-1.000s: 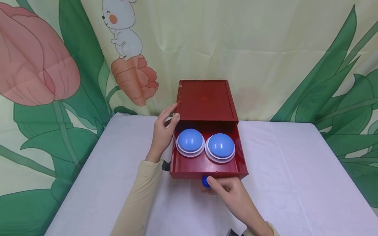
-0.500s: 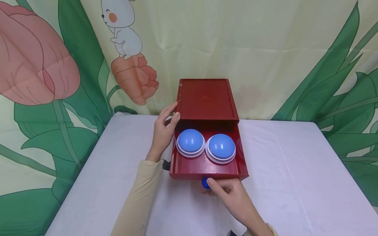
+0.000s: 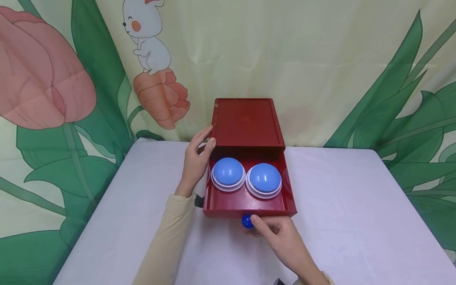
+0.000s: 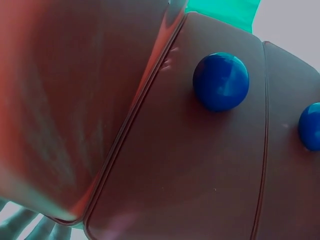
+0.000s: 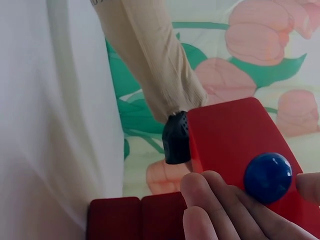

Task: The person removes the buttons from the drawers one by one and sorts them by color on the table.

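A red drawer box point(image 3: 248, 122) stands at the back of the table, its top drawer point(image 3: 246, 204) pulled out toward me. Two blue domes on round white bases, like push lights, sit side by side in the drawer: the left light point(image 3: 228, 172) and the right light point(image 3: 264, 179). My right hand point(image 3: 279, 237) pinches the round blue knob point(image 3: 247, 221) on the drawer front between thumb and fingers. Against the box's left side rests my left hand point(image 3: 195, 162), fingers extended and thumb near the front corner. The drawer's front part is empty.
Lower drawer fronts with blue knobs point(image 4: 221, 82) show in the left wrist view. A white cloth covers the table point(image 3: 331, 221). Behind it hangs a curtain point(image 3: 320, 71) printed with tulips, leaves and a rabbit.
The head view has shifted slightly. Both hands, the pulled-out drawer and the two lights keep their places relative to each other.
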{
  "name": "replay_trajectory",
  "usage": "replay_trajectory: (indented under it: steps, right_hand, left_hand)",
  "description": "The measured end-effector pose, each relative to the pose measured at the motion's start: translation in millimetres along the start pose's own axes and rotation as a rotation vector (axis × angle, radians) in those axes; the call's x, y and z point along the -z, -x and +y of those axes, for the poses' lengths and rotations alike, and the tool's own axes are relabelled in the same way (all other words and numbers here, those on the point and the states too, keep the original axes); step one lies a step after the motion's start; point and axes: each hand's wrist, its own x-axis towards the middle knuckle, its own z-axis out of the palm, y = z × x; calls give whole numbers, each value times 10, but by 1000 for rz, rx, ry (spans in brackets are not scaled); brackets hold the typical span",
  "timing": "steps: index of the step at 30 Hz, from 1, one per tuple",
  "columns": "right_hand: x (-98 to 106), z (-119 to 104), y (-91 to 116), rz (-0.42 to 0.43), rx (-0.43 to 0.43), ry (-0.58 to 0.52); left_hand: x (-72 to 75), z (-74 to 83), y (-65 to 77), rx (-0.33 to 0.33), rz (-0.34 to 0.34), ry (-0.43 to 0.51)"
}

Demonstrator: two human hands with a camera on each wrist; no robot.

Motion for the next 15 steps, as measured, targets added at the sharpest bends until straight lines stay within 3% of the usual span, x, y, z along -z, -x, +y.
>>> replay_trajectory:
  steps: [15]
  right_hand:
    - [204,-116,106,22,26,65]
  left_hand:
    - [-4,-36,0,2,-1,-7]
